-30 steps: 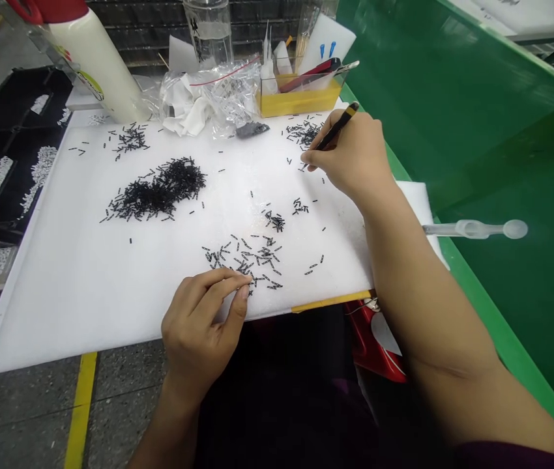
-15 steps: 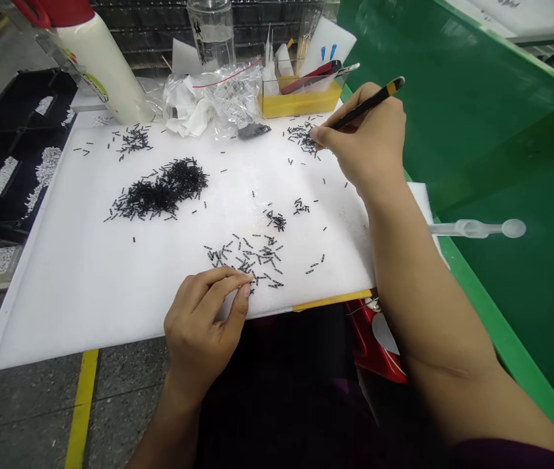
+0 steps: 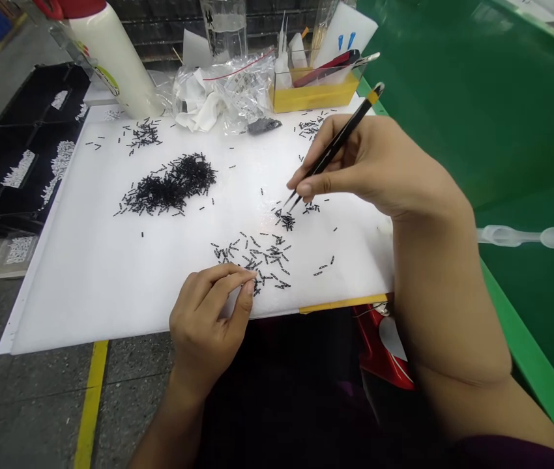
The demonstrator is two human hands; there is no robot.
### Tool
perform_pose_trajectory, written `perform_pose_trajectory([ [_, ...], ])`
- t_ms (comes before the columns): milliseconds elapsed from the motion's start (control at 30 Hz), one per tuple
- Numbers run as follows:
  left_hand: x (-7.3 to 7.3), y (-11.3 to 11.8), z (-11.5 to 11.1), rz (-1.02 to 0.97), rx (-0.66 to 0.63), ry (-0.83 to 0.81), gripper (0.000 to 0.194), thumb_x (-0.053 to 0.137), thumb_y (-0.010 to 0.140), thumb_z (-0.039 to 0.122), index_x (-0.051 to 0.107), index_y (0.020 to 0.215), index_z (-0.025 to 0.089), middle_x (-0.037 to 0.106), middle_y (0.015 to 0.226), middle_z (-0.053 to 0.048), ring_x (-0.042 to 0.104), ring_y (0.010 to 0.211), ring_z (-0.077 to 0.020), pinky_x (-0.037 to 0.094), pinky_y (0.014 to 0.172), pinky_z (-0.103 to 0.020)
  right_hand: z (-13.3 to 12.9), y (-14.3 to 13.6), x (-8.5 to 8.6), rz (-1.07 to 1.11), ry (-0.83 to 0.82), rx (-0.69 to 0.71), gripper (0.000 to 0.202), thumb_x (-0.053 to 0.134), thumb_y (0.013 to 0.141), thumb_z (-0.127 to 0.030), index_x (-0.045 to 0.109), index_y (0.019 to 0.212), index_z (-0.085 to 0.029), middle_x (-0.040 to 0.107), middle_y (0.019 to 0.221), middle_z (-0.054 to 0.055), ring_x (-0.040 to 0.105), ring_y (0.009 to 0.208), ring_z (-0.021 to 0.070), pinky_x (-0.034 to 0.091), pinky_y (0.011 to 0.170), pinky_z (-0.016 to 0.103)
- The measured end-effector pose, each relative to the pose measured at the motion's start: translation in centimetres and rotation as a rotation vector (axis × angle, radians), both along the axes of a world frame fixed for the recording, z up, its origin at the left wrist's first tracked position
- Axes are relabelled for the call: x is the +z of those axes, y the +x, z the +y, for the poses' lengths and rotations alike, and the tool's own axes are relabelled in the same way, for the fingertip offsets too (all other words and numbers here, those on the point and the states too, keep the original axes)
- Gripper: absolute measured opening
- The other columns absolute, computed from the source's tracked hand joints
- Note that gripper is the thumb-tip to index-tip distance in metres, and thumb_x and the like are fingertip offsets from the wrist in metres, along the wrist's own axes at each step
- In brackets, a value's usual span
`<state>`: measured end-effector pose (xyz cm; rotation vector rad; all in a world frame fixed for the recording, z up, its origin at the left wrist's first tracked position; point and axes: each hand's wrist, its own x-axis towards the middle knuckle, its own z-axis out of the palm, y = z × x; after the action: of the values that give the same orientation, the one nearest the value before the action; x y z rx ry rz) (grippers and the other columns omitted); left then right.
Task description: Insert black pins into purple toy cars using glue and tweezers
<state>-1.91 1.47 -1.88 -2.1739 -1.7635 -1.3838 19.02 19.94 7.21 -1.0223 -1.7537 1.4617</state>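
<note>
Our right hand (image 3: 379,163), grasping tweezers (image 3: 338,143), has come nearer, black pieces (image 3: 287,222) now within reach; left hand (image 3: 213,312), grip unclear.

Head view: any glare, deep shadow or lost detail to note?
Head view: the sheet is bright with little surface detail, the bag shows small glints, and the green panel has a pale sheen near the top edge; head view, bottom middle: the dark clothing sinks to near black; head view, left of centre: the dense pile reads largely as one mass.
</note>
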Motion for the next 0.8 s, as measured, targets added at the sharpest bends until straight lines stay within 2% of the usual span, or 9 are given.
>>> perform_pose_trajectory([
  [67,0.0,0.0,0.0,-0.023,0.034,-0.005,0.014,0.075,0.098,0.006,0.079,0.108,0.015,0.079,0.103,-0.005,0.072,0.094,-0.0164,0.058,0.076,-0.029,-0.2,-0.1,0.0,-0.056,-0.027,0.110,0.038,0.102,0.063,-0.014,0.068,0.076,-0.024,0.084,0.082,0.005,0.082,0.080,0.0240,0.067,0.072,0.034],
  [167,0.0,-0.1,-0.2,-0.047,0.076,-0.007,0.018,0.073,0.098,0.005,0.079,0.110,0.017,0.078,0.105,-0.005,0.072,0.093,-0.0167,0.056,0.071,-0.028,-0.4,-0.2,0.0,-0.215,-0.010,0.272,0.031,0.097,0.071,-0.014,0.069,0.076,-0.025,0.083,0.080,0.002,0.082,0.079,0.0235,0.066,0.069,0.033],
  [233,0.1,-0.2,-0.2,-0.039,0.058,-0.013,0.021,0.071,0.098,0.004,0.079,0.111,0.018,0.077,0.108,-0.005,0.070,0.091,-0.0168,0.054,0.070,-0.029,-0.5,-0.3,0.0,-0.286,0.006,0.356,0.025,0.091,0.079,-0.014,0.069,0.077,-0.025,0.083,0.080,0.001,0.082,0.080,0.0226,0.066,0.069,0.034],
  [300,0.2,-0.2,-0.2,-0.014,0.009,-0.025,0.022,0.070,0.098,0.005,0.080,0.110,0.020,0.076,0.113,-0.006,0.065,0.086,-0.0166,0.052,0.071,-0.031,-0.6,-0.5,-0.1,-0.295,0.012,0.401,0.024,0.089,0.082,-0.014,0.068,0.078,-0.025,0.083,0.082,0.000,0.082,0.082,0.0224,0.067,0.071,0.034],
  [433,0.5,-0.1,0.0,0.072,-0.039,-0.081,0.019,0.068,0.100,0.015,0.084,0.109,0.021,0.073,0.125,-0.010,0.056,0.085,-0.0198,0.049,0.074,-0.036,-0.8,-1.0,-0.2,-0.244,0.006,0.415,0.026,0.090,0.081,-0.014,0.066,0.080,-0.024,0.083,0.084,0.000,0.082,0.083,0.0214,0.067,0.073,0.034],
  [633,1.0,0.6,0.2,0.194,0.006,-0.223,0.033,0.058,0.105,0.025,0.084,0.126,0.024,0.065,0.144,-0.015,0.053,0.097,-0.0294,0.048,0.076,-0.042,-1.0,-1.1,-0.2,-0.119,0.003,0.289,0.036,0.101,0.072,-0.025,0.066,0.080,-0.023,0.083,0.086,0.002,0.081,0.085,0.0202,0.066,0.073,0.031],
  [700,1.0,0.8,0.3,0.195,0.030,-0.240,0.034,0.058,0.105,0.025,0.084,0.126,0.025,0.065,0.144,-0.014,0.053,0.098,-0.0299,0.048,0.076,-0.042,-1.0,-1.1,-0.1,-0.111,-0.012,0.278,0.040,0.104,0.069,-0.030,0.065,0.079,-0.023,0.083,0.083,0.001,0.080,0.079,0.0185,0.065,0.070,0.030],
  [800,1.0,0.9,0.4,0.152,0.073,-0.243,0.030,0.059,0.105,0.025,0.085,0.121,0.024,0.065,0.142,-0.013,0.054,0.097,-0.0287,0.049,0.080,-0.043,-1.1,-1.3,-0.2,-0.211,-0.051,0.341,0.042,0.104,0.069,-0.031,0.063,0.073,-0.023,0.079,0.071,-0.002,0.078,0.068,0.0160,0.061,0.062,0.026],
])
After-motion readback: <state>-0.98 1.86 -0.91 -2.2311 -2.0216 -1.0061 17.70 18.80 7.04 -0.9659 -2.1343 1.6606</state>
